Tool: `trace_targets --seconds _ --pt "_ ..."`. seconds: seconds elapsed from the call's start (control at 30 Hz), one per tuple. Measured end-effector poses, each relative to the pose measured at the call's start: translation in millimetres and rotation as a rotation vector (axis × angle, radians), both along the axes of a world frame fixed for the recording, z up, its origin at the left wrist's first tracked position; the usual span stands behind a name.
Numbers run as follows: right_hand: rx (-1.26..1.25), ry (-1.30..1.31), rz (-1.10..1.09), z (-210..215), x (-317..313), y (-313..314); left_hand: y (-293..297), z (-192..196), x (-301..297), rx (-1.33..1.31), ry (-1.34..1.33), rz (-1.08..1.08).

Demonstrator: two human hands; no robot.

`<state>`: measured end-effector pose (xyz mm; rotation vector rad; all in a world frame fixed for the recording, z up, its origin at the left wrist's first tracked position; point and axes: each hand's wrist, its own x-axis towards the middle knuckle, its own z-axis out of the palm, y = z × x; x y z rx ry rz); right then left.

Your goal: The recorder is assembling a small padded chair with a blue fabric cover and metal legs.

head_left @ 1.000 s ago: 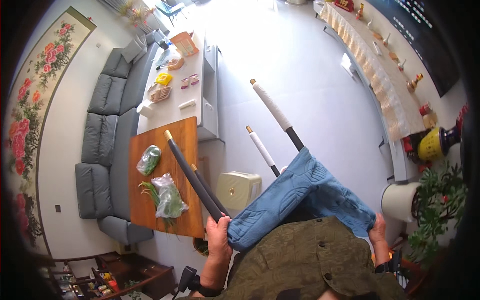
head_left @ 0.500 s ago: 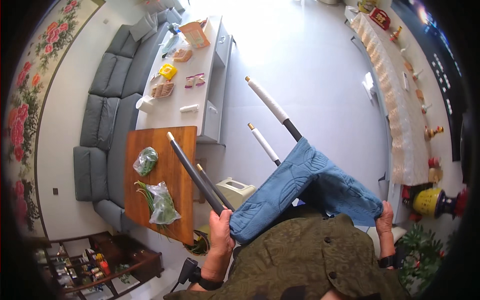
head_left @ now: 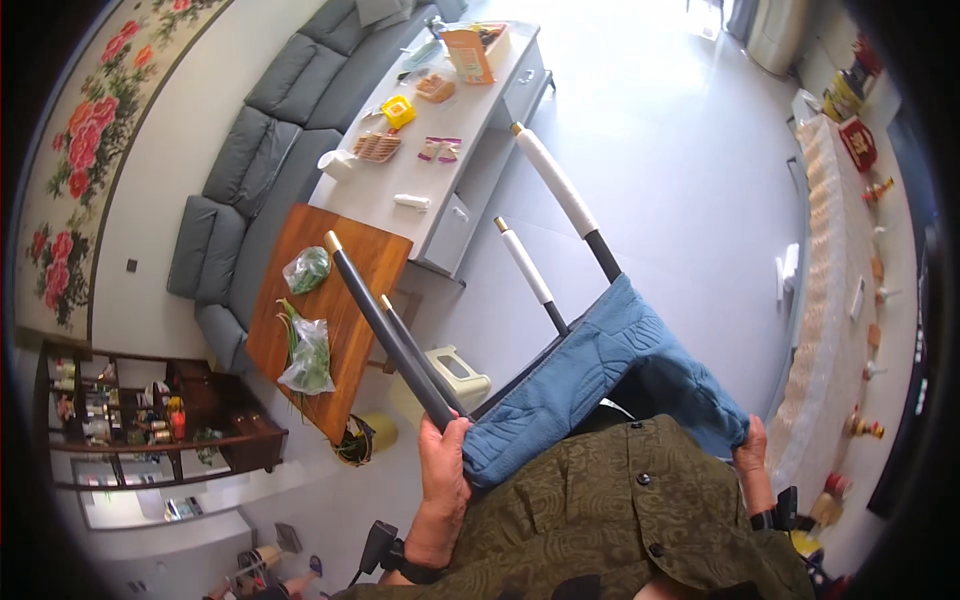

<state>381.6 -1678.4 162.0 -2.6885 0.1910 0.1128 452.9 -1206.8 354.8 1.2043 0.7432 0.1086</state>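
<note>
Orange carton (head_left: 468, 52) seen far on long grey table, upright. Yellow box (head_left: 398, 111) placed nearer, left of it. Two clear bags of greens (head_left: 308, 335) laid on wooden table, left. Red box (head_left: 859, 142) set far right on counter.

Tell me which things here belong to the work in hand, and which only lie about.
In hand: left hand, right hand, upturned chair, blue quilted cover.

Lying about: grey sofa, wooden table, bagged greens, white low table, small stool.
</note>
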Motion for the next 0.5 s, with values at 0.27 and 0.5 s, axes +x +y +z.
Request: trace_targets --seconds 0.27,0.5 --pt "0.007 -0.155 0.101 -13.5 89.9 -33.0 -31.5 -7.7 35.2 0.000 0.064 0.154" --pt "0.005 -0.132 0.171 11.4 186.9 -45.0 -39.2 -31.7 103.7 -0.022 0.064 0.169"
